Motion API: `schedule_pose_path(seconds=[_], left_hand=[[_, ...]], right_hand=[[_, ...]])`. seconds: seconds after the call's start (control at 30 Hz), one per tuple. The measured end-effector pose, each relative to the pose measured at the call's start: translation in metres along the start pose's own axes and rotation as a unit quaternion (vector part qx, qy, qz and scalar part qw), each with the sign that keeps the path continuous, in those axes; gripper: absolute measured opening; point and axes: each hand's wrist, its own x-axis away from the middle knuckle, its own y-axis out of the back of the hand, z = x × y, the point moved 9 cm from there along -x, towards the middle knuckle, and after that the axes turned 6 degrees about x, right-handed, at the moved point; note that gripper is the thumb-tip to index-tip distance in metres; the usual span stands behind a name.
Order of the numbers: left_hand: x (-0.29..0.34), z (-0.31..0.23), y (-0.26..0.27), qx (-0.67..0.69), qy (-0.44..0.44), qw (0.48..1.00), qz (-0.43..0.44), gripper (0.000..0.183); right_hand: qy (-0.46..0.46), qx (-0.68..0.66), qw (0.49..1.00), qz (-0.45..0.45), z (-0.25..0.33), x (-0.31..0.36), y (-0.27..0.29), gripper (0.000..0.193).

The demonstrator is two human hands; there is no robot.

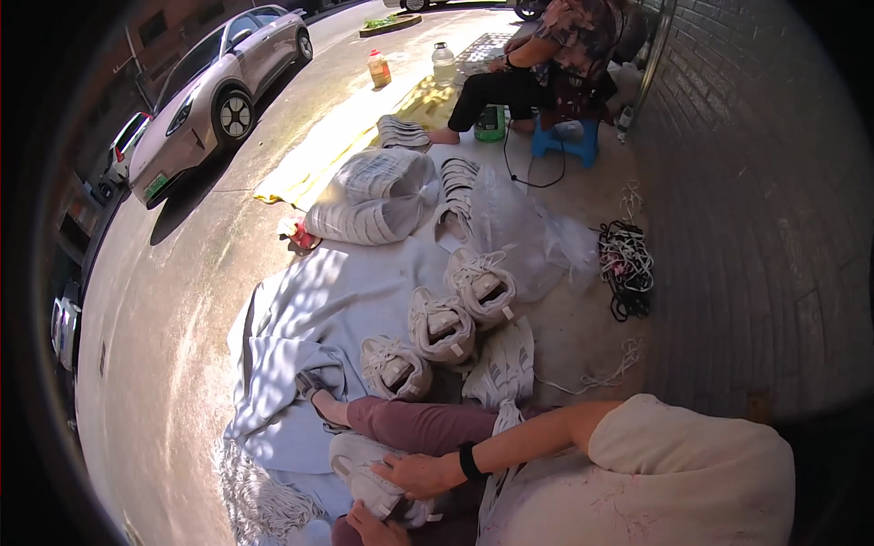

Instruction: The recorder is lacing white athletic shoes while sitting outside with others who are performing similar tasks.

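Note:
A whitish sneaker (350,460) rests at my lap, between my legs in purple trousers. My right hand (421,475), with a black band on its wrist, lies over the shoe's upper with its fingers bent onto it. At the lower edge my left hand (375,528) grips the near side of the same shoe; some of its fingers are hidden. Pale material hangs beside the shoe under my right hand. Beyond my knee stand three laced cream sneakers, the nearest sneaker (396,367) just past my leg. Beside them lies a bundle of grey-white shoe uppers (503,364).
A pale blue cloth (300,309) covers the ground, with white laces (259,500) piled at its near edge. Farther off lie bundled uppers (373,196), a clear plastic bag (523,237) and tangled cords (626,268). Another person sits on a blue stool (564,141); a car (218,91) is parked left.

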Motion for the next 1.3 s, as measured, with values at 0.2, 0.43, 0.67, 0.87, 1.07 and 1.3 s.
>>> schedule_pose_path(seconds=[0.2, 0.43, 0.67, 0.87, 1.07, 1.3], left_hand=[[-0.004, -0.034, 0.003, 0.036, -0.029, 0.993, 0.110, 0.058], [-0.009, -0.046, 0.011, 0.029, -0.078, 0.991, 0.105, 0.040], [-0.008, -0.054, 0.019, 0.006, -0.101, 0.990, 0.096, 0.024], [-0.001, -0.060, 0.029, 0.044, -0.081, 0.995, 0.025, 0.018], [-0.006, 0.014, -0.043, 0.029, -0.147, 0.988, -0.040, 0.021], [0.051, 0.230, -0.128, -0.109, -0.297, 0.947, -0.053, 0.021]], right_hand=[[0.174, 0.178, 0.968, -0.009, -0.001, -0.040, -0.050, 0.063], [0.108, 0.094, 0.988, -0.051, 0.014, 0.002, 0.014, 0.049], [0.035, 0.069, 0.997, 0.005, -0.007, 0.007, 0.002, 0.056], [0.220, 0.134, 0.943, -0.208, 0.045, 0.017, 0.033, 0.058], [0.269, 0.133, 0.936, -0.183, 0.041, 0.014, 0.017, 0.054], [0.300, 0.270, 0.890, -0.212, 0.047, 0.028, 0.000, 0.056]])
